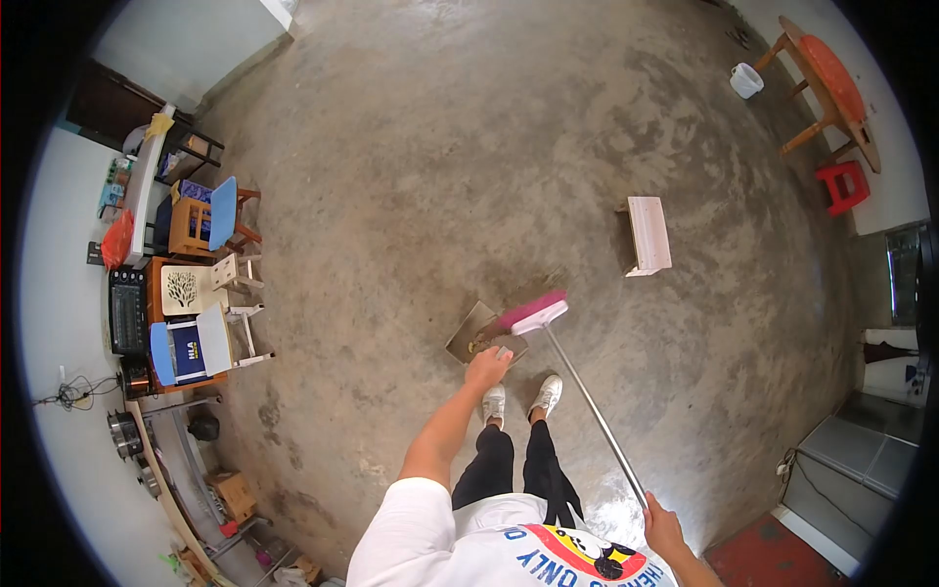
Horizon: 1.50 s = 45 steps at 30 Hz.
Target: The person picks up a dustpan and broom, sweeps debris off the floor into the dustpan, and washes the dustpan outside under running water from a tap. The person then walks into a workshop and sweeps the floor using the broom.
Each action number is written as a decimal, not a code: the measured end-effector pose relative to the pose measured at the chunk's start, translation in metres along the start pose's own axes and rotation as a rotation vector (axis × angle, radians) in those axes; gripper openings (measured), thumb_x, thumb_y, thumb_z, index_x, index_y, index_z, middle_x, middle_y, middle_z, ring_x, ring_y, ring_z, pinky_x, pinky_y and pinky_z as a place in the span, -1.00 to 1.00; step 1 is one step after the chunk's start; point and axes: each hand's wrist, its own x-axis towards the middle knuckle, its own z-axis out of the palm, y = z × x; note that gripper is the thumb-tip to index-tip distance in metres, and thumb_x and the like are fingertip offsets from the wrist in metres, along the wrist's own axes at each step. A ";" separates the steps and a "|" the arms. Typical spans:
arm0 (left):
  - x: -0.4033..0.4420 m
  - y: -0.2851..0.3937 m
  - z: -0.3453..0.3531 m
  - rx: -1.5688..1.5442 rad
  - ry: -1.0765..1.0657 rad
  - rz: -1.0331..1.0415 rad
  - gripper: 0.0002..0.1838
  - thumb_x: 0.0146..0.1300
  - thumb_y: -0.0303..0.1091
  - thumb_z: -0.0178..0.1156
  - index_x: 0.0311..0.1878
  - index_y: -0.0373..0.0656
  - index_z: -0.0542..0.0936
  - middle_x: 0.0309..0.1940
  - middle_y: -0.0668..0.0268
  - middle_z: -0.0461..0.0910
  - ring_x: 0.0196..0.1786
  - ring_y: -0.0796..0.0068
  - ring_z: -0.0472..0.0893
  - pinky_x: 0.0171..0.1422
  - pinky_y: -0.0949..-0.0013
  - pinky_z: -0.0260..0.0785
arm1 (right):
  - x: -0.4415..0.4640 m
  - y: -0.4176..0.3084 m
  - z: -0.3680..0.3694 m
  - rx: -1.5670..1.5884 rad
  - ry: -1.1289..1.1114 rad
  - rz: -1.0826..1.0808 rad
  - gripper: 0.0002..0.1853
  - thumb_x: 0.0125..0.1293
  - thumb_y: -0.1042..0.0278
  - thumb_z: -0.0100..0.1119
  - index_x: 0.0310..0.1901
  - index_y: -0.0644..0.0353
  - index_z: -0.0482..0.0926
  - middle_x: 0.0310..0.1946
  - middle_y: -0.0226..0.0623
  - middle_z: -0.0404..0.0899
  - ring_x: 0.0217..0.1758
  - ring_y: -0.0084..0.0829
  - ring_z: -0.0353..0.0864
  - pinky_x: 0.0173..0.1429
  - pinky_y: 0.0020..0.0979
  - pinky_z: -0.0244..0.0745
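My left hand (488, 367) is closed at the near side of a boxy dustpan (464, 329) that rests on the concrete floor. Some light-coloured debris (476, 345) lies inside the pan. My right hand (663, 526) is wrapped around the upper end of a long metal stick belonging to a broom (590, 396). The broom's white head and pink bristles (526, 309) reach over the dustpan's right edge and look slightly blurred. A dark patch of dirt shows on the floor just beyond the bristles. Both my shoes (547, 393) stand just behind the pan.
A small pale pink bench (648, 236) stands to the right. Several chairs, including a blue-backed one (223, 212), line the left wall. At the far right are a white bucket (745, 80), a wooden table (827, 83) and a red stool (842, 187).
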 end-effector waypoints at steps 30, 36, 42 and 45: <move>-0.013 -0.011 0.008 0.040 0.060 -0.028 -0.44 0.15 0.10 -0.03 0.00 -0.19 0.49 -0.09 0.00 0.52 0.02 0.05 0.48 0.08 0.12 0.32 | 0.011 0.027 -0.020 -0.106 -0.020 -0.035 -0.54 0.26 0.28 -0.05 0.19 0.17 0.25 -0.59 0.11 0.51 -0.52 0.12 0.51 -0.37 0.04 0.40; -0.020 -0.006 0.001 0.022 0.041 -0.044 -0.40 0.14 0.12 -0.01 0.07 -0.19 0.46 -0.03 0.00 0.49 0.07 0.07 0.46 0.12 0.16 0.30 | 0.049 0.041 -0.010 -0.173 0.106 -0.088 -0.52 0.25 0.33 -0.07 0.20 0.24 0.21 -0.63 0.05 0.50 -0.57 0.05 0.50 -0.44 0.00 0.37; -0.005 -0.006 0.009 0.037 0.036 -0.010 -0.43 0.16 0.11 -0.03 0.04 -0.17 0.48 -0.04 0.00 0.49 0.07 0.06 0.45 0.12 0.13 0.29 | 0.051 0.008 0.034 -0.420 -0.008 -0.023 -0.36 0.17 0.41 -0.03 0.31 0.20 0.04 -0.56 -0.02 0.55 -0.51 -0.11 0.58 -0.43 -0.14 0.47; 0.001 -0.009 0.014 0.031 0.029 0.020 -0.45 0.17 0.11 -0.05 0.00 -0.18 0.49 -0.08 -0.01 0.52 0.03 0.02 0.47 0.09 0.10 0.30 | 0.040 -0.013 0.064 -0.399 -0.126 -0.002 -0.31 0.11 0.47 -0.02 0.32 0.20 0.01 -0.57 -0.02 0.54 -0.50 -0.13 0.59 -0.43 -0.17 0.48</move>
